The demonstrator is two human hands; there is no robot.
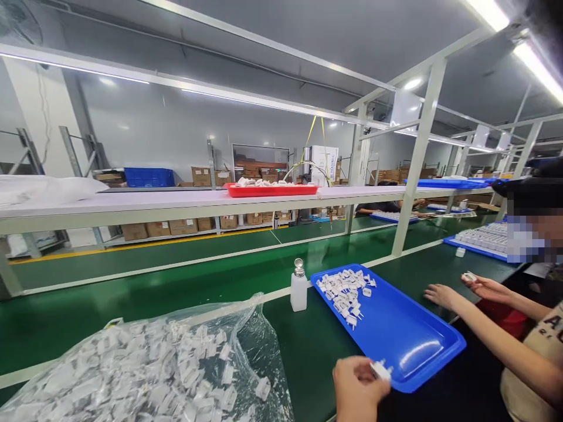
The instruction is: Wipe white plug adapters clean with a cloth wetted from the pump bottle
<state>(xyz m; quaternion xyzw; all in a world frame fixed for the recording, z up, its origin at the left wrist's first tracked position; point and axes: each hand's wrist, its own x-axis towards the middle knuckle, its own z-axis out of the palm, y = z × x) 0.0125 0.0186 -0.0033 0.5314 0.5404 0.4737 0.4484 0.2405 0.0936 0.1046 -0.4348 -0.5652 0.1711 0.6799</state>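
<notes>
At the left of the green tabletop (308,375), a clear plastic bag (132,375) lies heaped with white plug parts. A plastic bottle with a metal pump top (298,290) stands just beside the left corner of a blue tray (409,346), whose upper-left end holds a loose pile of white plug parts (345,296). Your left hand (358,390) is clenched in a pinch on a white plug piece (380,370), right at the tray's near edge. Your other hand is out of frame, so you can't tell its grip. Right of the tray, a co-worker's open hand (442,296) is over the tabletop, and their other hand (486,288) grasps a small white part (469,276) between its fingers.
</notes>
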